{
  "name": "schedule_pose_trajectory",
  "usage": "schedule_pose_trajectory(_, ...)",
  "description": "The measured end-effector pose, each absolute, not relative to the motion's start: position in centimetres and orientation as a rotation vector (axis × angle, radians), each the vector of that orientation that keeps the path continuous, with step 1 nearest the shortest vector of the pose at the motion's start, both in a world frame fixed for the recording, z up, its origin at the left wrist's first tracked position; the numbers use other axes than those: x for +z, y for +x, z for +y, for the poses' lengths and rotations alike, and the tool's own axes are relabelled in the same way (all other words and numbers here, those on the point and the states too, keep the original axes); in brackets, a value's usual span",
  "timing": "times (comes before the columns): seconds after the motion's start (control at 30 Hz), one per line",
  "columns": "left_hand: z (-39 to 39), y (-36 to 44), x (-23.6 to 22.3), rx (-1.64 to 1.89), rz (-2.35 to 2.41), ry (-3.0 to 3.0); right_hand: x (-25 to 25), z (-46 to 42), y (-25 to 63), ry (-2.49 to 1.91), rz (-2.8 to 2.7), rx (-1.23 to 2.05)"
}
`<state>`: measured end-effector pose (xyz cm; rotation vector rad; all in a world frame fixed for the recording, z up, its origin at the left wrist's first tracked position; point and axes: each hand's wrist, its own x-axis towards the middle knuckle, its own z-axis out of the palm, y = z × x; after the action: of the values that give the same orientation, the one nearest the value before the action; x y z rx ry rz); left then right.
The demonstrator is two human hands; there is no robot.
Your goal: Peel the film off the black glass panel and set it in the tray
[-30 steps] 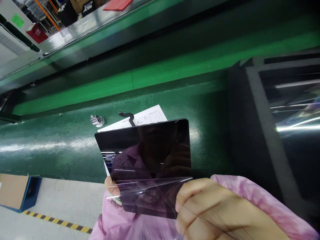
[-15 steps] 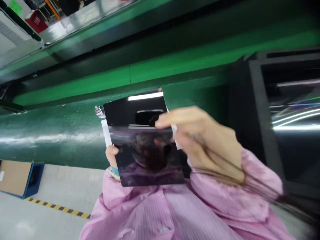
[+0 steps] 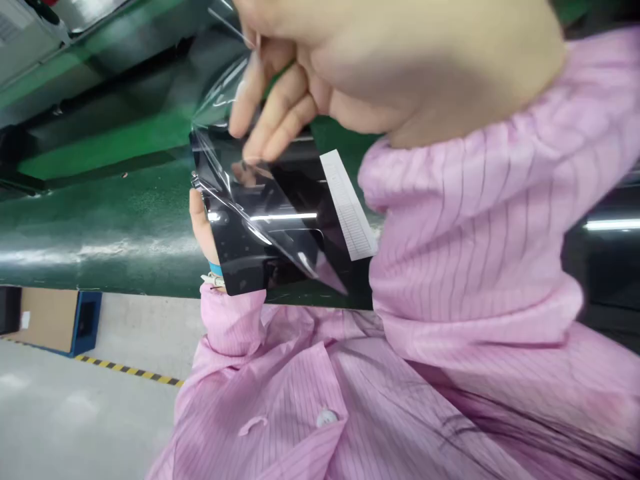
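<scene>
My left hand (image 3: 203, 230) is shut on a glossy black flat panel (image 3: 240, 260) at its left edge; the thumb shows and the other fingers are hidden under it. My right hand (image 3: 340, 73) is raised over the panel's far side, its thumb and forefinger pinching a clear plastic film (image 3: 215, 110). The film is lifted off at the far left and slants across the panel to its near right. Beyond the panel's right edge, a white strip with printed lines (image 3: 347, 207) sticks out. A small shiny metal piece (image 3: 195, 179) shows by the left edge.
A dark green work surface (image 3: 100, 233) runs beneath the panel. On the floor at left, a brown board (image 3: 50, 320) sits in a blue frame (image 3: 87, 323), near yellow-and-black tape (image 3: 130, 371). A dark glossy surface (image 3: 610, 247) is at right, partly behind my sleeve.
My right hand has gone from the panel's right edge up and away, pulling the clear film up with it. The panel sits slightly higher in view, still in my left hand.
</scene>
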<state>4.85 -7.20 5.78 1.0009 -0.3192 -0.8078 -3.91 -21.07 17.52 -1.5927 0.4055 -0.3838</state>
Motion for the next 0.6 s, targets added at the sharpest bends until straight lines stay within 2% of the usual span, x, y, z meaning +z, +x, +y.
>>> schedule_pose_trajectory(0.13,-6.4,5.5,5.5,-0.917,-0.325,0.859,17.0,-21.9,-1.9,-1.605,0.385,-0.38)
schedule_pose_trajectory(0.23,-6.4,5.6,5.9,-0.923,-0.221,0.926,16.3,-22.7,-1.5,-1.504,0.359,-0.474)
schedule_pose_trajectory(0.37,-7.0,5.0,7.2,-0.91,-0.129,0.974,16.0,-23.2,-1.5,-1.585,0.41,-0.428)
schedule_pose_trajectory(0.6,-6.2,5.1,6.9,-0.928,-0.254,0.972,15.8,-23.6,-1.2,-1.572,0.47,-0.392)
